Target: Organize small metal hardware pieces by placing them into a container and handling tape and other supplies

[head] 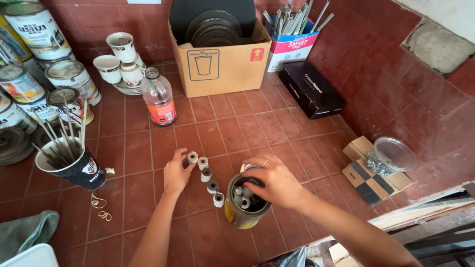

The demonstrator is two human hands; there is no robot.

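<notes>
Your left hand (pixel 176 173) pinches the top small grey-and-white roller (pixel 192 157) in a curved row on the red tile floor (pixel 237 128). Your right hand (pixel 276 182) reaches with curled fingers into the rusty yellow tin can (pixel 241 215) full of rollers; what it grips is hidden.

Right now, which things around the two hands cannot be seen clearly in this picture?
- Head view: the right hand covers part of the tin can, so its full contents are hidden.
- The left hand hides the end of the row of small rollers.
- The bottom edge cuts off both forearms.
- Pieces in the clear tub are too small to identify.
</notes>
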